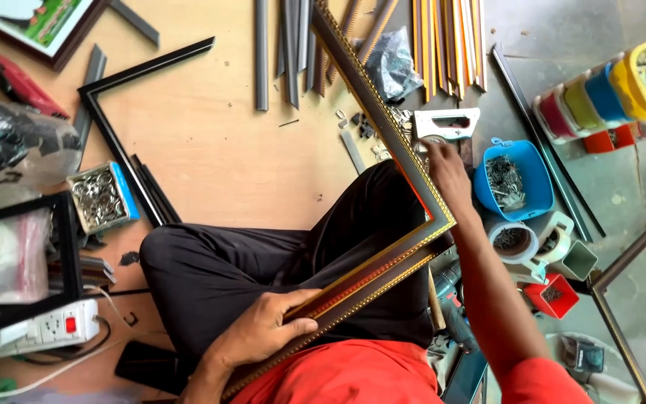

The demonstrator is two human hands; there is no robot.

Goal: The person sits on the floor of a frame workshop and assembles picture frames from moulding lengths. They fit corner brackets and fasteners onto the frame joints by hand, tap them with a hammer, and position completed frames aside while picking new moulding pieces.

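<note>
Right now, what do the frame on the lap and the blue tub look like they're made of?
Frame: likely wood or composite moulding, dark glossy face with gold beading and an orange edge. Left hand grips it; right hand is beside it. Blue tub: plastic, judging by its smooth, uniform, moulded walls.

Even, soft daylight; my view bright all over, no glare. Shadows faint, short, under my legs. Centre sharp; slight blur on my right arm low in view. Edges bend a little outward.

dark gold-trimmed picture frame (383, 247) lies tilted across the lap, its corner pointing right.
</note>
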